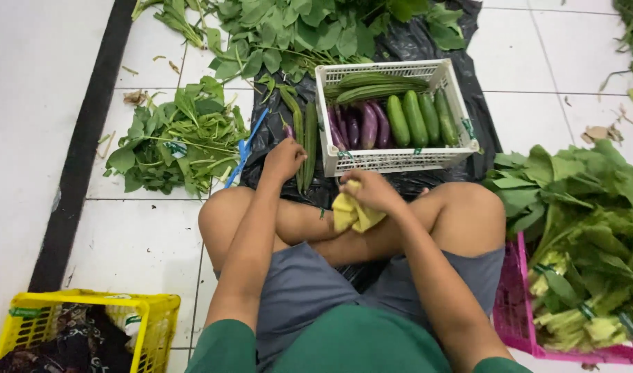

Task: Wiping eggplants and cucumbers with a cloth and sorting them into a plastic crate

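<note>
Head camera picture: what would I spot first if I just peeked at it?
Probably the white basket in the middle, on black plastic sheeting, packed with purple eggplants and green cucumbers. Just below it, the right hand holds a yellow cloth, while the left hand grips a long green gourd beside the basket. Leafy greens are heaped on the white tiles around.

One head-worn camera looks steeply down (close above the lap) onto the tiled floor (144, 242) ahead.
</note>
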